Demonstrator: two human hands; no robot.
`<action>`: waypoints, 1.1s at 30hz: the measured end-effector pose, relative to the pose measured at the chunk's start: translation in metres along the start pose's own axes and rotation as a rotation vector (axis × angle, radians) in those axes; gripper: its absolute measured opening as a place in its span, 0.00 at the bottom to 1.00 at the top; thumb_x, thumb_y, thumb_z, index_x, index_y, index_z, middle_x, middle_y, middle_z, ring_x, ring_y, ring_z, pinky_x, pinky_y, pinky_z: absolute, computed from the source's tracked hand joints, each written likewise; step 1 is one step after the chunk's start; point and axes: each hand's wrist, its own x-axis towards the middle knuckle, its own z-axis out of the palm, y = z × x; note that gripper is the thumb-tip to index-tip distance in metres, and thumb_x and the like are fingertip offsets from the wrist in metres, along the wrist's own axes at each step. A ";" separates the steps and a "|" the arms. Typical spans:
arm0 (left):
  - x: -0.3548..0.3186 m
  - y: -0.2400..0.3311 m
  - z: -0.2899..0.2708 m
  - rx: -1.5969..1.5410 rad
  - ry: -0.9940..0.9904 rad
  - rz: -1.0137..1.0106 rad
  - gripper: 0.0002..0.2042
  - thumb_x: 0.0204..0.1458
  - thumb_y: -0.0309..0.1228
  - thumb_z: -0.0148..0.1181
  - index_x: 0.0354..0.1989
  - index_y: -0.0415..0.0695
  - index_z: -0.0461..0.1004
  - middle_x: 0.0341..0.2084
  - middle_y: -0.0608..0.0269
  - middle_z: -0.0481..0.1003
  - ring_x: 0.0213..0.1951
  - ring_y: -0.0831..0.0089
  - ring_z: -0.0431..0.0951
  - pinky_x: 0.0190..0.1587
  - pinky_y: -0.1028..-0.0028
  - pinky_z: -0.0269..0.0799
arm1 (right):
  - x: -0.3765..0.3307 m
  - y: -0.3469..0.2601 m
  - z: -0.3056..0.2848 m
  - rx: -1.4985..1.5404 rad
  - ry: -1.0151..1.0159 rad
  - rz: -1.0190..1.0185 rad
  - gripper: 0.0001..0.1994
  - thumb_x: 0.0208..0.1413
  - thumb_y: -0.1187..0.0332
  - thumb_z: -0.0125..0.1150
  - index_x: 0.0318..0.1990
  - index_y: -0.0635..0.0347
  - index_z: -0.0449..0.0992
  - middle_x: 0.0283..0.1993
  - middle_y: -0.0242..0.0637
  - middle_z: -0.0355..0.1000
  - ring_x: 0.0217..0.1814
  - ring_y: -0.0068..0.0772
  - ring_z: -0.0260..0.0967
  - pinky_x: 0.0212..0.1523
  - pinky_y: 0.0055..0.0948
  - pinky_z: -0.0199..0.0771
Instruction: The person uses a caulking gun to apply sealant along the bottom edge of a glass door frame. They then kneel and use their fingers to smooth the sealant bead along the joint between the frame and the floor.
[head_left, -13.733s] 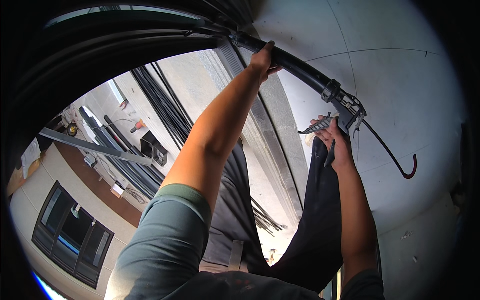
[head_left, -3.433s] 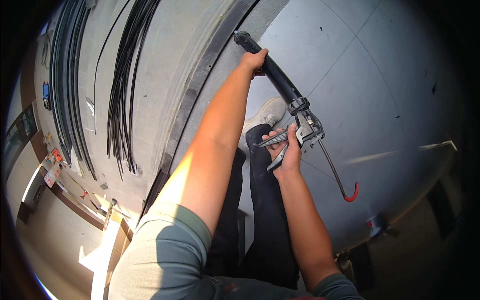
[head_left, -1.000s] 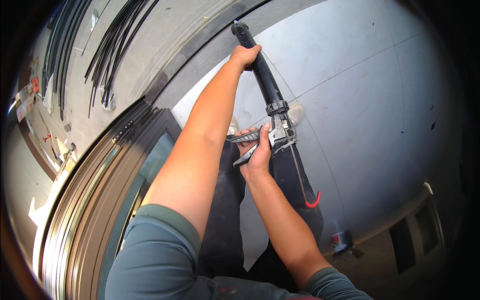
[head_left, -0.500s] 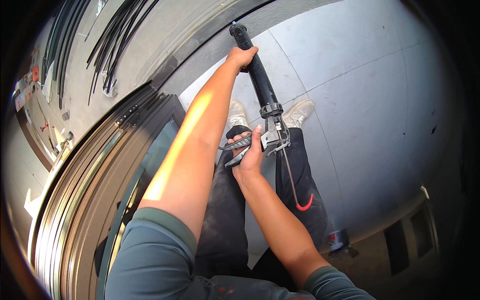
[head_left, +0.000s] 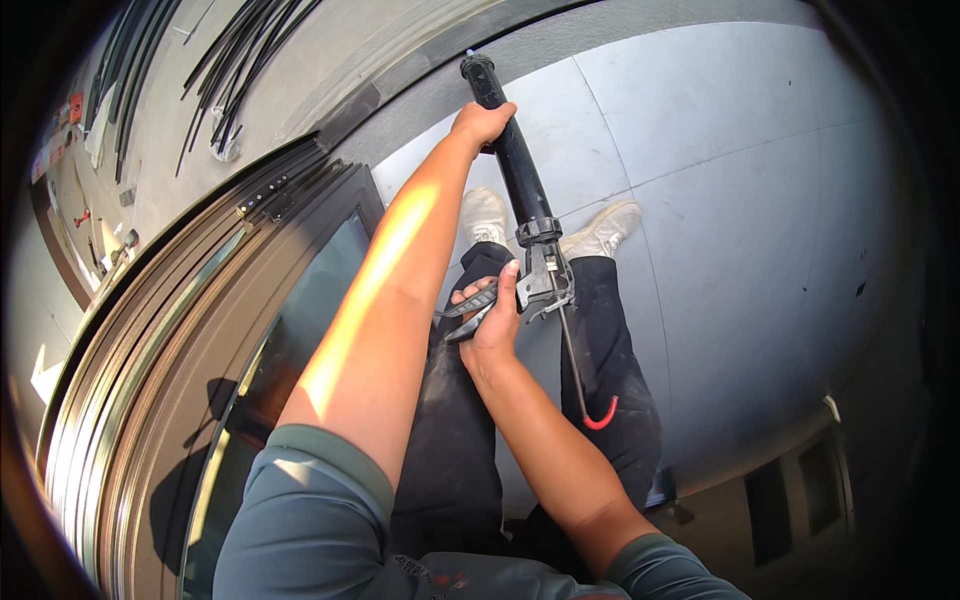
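Note:
A long black caulking gun [head_left: 520,175] slants across the middle of the view. Its nozzle end is at the top, close to the dark edge strip along the floor. My left hand [head_left: 484,122] is closed around the barrel's upper part. Lower down, my right hand [head_left: 492,325] grips the handle and trigger [head_left: 478,302], thumb pointing up beside the grey metal body. Behind that body a thin plunger rod [head_left: 573,360] runs back toward me, ending in a red hook [head_left: 602,415] over my right trouser leg. The right palm side hides part of the handle.
To the left stands a brown metal sliding door frame [head_left: 290,255] with glass and several tracks. Black rubber-like strips [head_left: 250,60] lie on the ground beyond it. My light shoes [head_left: 605,230] stand on large pale floor tiles [head_left: 720,120].
The view has shifted slightly, so the door frame and floor joints sit differently. Both hands keep their holds; the gun's handle end and red hook have moved a little left.

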 end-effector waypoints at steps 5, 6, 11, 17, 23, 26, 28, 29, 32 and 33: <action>-0.003 -0.012 -0.007 -0.038 0.045 -0.024 0.26 0.50 0.47 0.68 0.43 0.31 0.81 0.35 0.50 0.83 0.33 0.62 0.86 0.37 0.64 0.84 | -0.006 0.005 -0.001 -0.011 0.005 0.023 0.27 0.62 0.39 0.62 0.32 0.55 0.64 0.27 0.30 0.61 0.26 0.30 0.67 0.31 0.37 0.77; -0.003 -0.013 -0.007 -0.041 0.051 -0.018 0.26 0.50 0.47 0.68 0.43 0.32 0.81 0.35 0.51 0.83 0.33 0.62 0.86 0.38 0.64 0.84 | -0.007 0.006 -0.001 -0.016 0.015 0.028 0.27 0.62 0.39 0.63 0.32 0.55 0.64 0.27 0.30 0.61 0.26 0.30 0.67 0.31 0.37 0.76; -0.001 -0.016 -0.008 -0.071 0.078 -0.034 0.26 0.50 0.46 0.68 0.44 0.32 0.81 0.36 0.51 0.83 0.34 0.62 0.86 0.39 0.64 0.83 | -0.008 0.001 -0.004 -0.099 0.009 0.014 0.29 0.61 0.36 0.61 0.30 0.54 0.65 0.26 0.30 0.63 0.26 0.29 0.66 0.34 0.36 0.76; -0.009 -0.027 -0.017 -0.149 0.085 -0.057 0.25 0.52 0.46 0.68 0.44 0.32 0.80 0.36 0.51 0.83 0.33 0.62 0.86 0.38 0.63 0.83 | -0.013 0.007 -0.007 -0.136 -0.003 0.028 0.30 0.61 0.36 0.60 0.39 0.58 0.68 0.31 0.34 0.67 0.30 0.31 0.69 0.36 0.35 0.78; -0.011 -0.043 -0.026 -0.245 0.099 -0.077 0.27 0.53 0.49 0.68 0.45 0.33 0.77 0.34 0.52 0.81 0.33 0.64 0.83 0.42 0.59 0.81 | -0.037 -0.018 -0.026 0.165 -0.385 0.159 0.45 0.59 0.23 0.42 0.62 0.60 0.60 0.39 0.38 0.70 0.39 0.37 0.69 0.53 0.46 0.70; -0.011 -0.049 -0.029 -0.318 0.115 -0.089 0.28 0.53 0.49 0.68 0.46 0.31 0.77 0.35 0.52 0.81 0.33 0.63 0.84 0.42 0.60 0.81 | -0.041 -0.024 -0.034 0.183 -0.395 0.169 0.47 0.58 0.23 0.43 0.64 0.60 0.60 0.39 0.39 0.69 0.40 0.36 0.67 0.55 0.44 0.67; -0.012 -0.051 -0.032 -0.349 0.125 -0.092 0.28 0.53 0.47 0.68 0.46 0.29 0.76 0.36 0.51 0.82 0.34 0.62 0.85 0.42 0.60 0.82 | -0.039 -0.023 -0.036 0.144 -0.459 0.174 0.45 0.60 0.26 0.46 0.70 0.55 0.57 0.39 0.36 0.68 0.41 0.33 0.66 0.55 0.41 0.66; -0.013 -0.052 -0.033 -0.371 0.108 -0.078 0.28 0.53 0.47 0.67 0.46 0.30 0.76 0.35 0.52 0.82 0.33 0.63 0.84 0.42 0.60 0.82 | -0.038 -0.022 -0.037 0.112 -0.495 0.170 0.45 0.60 0.27 0.47 0.71 0.53 0.57 0.39 0.35 0.68 0.40 0.33 0.65 0.55 0.40 0.66; -0.017 -0.051 -0.034 -0.429 0.088 -0.067 0.26 0.54 0.48 0.66 0.45 0.33 0.77 0.34 0.55 0.81 0.33 0.64 0.83 0.42 0.60 0.81 | -0.033 -0.021 -0.042 0.062 -0.567 0.178 0.41 0.62 0.30 0.50 0.72 0.48 0.57 0.37 0.32 0.66 0.40 0.31 0.64 0.53 0.40 0.66; -0.019 -0.052 -0.035 -0.445 0.083 -0.068 0.25 0.54 0.48 0.66 0.44 0.34 0.78 0.33 0.56 0.81 0.32 0.65 0.83 0.42 0.61 0.81 | -0.033 -0.019 -0.044 0.043 -0.565 0.185 0.40 0.62 0.30 0.50 0.72 0.48 0.57 0.36 0.32 0.66 0.40 0.31 0.64 0.53 0.40 0.66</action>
